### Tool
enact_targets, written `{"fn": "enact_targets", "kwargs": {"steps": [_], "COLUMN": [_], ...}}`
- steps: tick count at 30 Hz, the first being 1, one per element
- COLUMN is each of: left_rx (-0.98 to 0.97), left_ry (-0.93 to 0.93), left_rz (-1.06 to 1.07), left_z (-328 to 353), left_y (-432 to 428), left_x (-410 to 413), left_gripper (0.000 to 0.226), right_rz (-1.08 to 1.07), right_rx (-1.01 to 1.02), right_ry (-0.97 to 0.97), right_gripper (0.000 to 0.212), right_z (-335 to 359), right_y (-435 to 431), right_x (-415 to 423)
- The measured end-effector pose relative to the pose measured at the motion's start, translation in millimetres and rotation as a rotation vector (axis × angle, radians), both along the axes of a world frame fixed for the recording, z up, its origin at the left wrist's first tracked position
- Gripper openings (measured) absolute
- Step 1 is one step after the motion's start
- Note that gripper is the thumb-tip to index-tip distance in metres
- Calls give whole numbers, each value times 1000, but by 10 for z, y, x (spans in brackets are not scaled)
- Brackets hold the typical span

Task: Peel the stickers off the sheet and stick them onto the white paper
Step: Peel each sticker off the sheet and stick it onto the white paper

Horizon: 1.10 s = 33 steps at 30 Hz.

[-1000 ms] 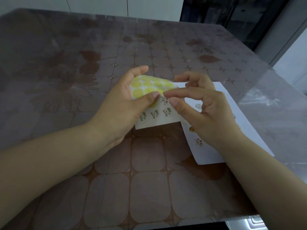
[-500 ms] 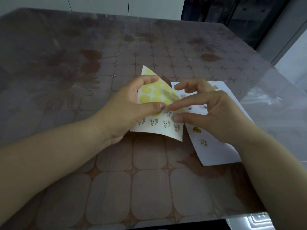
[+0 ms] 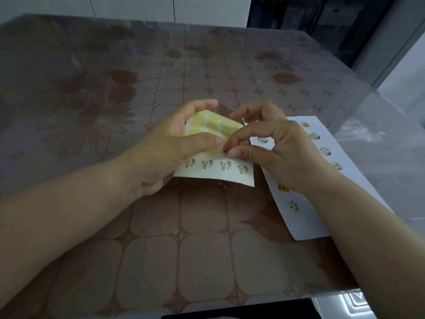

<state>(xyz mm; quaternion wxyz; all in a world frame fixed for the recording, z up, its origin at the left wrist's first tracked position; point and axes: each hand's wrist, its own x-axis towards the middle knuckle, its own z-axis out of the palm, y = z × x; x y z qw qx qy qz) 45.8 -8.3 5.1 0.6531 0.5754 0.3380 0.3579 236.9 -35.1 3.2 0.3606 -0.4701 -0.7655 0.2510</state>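
My left hand (image 3: pixel 165 150) grips the sticker sheet (image 3: pixel 220 174) and holds it bent just above the table; its upper part shows yellow circles where stickers have been removed, and a row of small cartoon stickers runs along its lower edge. The thumb and forefinger of my right hand (image 3: pixel 276 155) pinch at a sticker on the sheet's middle, right beside my left thumb. The white paper (image 3: pixel 305 222) lies flat on the table to the right, partly under my right hand and forearm, with several stickers stuck on it.
The table (image 3: pixel 142 238) has a brown tile-and-flower patterned cover under clear plastic. Its near edge runs along the bottom of the view and its right edge lies just beyond the white paper. A white wall and a dark doorway stand behind.
The sheet's raised top corner has come down and now bends over under my left fingers. My right forefinger and thumb have closed into a pinch on the sheet's middle.
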Motion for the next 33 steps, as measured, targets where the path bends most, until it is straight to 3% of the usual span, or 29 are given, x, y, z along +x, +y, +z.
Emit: {"fn": "enact_targets", "kwargs": {"steps": [7,16,33], "left_rx": [63,151,311], "left_ry": [117,199,382], "left_rz": [-81,-72,52], "left_z": [-22,-26,-42], "left_y": [-15,-31,-5], "left_x": [-20,-9,-8], "left_gripper": [103,106,102], "right_rz": [34,36,-74], "right_rx": [-55,-167,-147], "right_ry": [-26,-37,11], "right_gripper": [3,2,12], "right_z": [13,54,41], "right_y": [-8,-32,-58], "right_x": [-6,-56,-141]}}
